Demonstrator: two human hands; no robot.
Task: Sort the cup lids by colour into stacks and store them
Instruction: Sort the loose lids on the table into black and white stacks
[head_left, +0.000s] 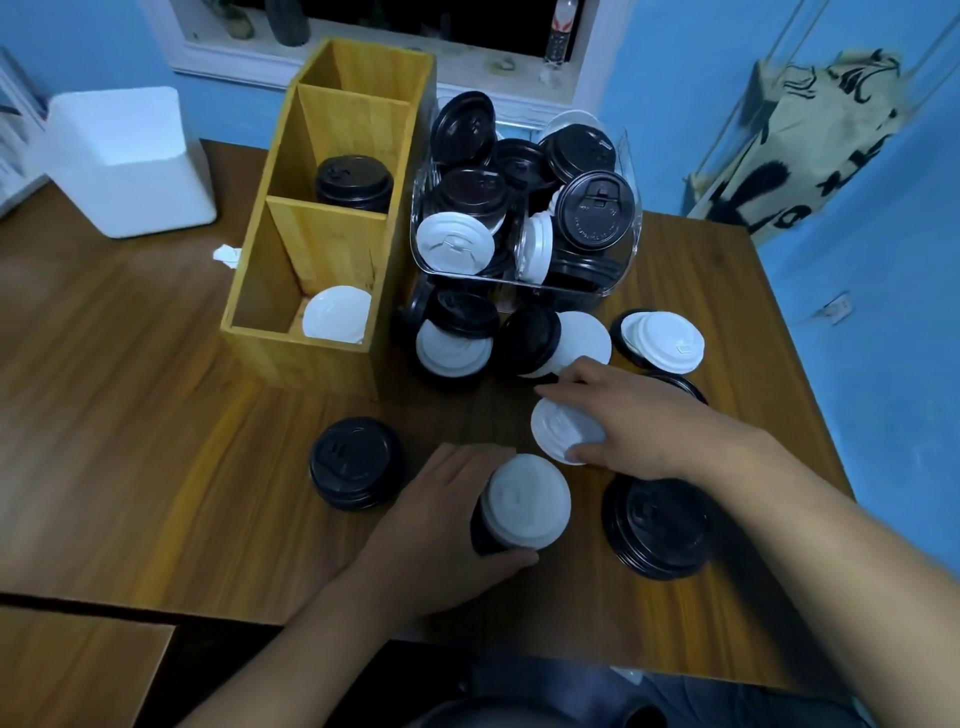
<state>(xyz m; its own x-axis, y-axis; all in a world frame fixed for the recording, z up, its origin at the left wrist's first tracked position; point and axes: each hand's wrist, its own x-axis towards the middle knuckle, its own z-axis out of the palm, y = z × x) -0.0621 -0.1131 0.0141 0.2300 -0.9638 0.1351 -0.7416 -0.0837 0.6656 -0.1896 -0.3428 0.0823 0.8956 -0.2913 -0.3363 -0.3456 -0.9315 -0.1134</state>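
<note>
One wooden table (130, 364) carries everything. Its barest stretch lies to the left of the left hand (441, 519) and runs to the near edge; the right edge passes near the right forearm.

One wooden box (301, 358) with three compartments stands beyond the left hand. Its middle compartment holds one black pile (353, 182), and its nearest holds one white pile (337, 314).

One clear tub (615, 288), beyond the right hand (644, 431), is heaped with black and white lids too tangled for us to count. One black lid (595, 208) there bears raised lettering too small to read.

One white container (130, 161) sits far off to the left. One cloth bag (810, 145) hangs far to the right, with black brush marks we cannot read.

Loose lids (530, 338) lie between the tub and the right hand.

We count two dark stacks on the bare table: a black stack (356, 462) just left of the left hand and a second black stack (657, 525) under the right forearm.

The left hand curls round a white-topped stack (524, 504), thumb on its near side. The right hand pinches a single white lid (563, 423) by its rim, just beyond that stack.
</note>
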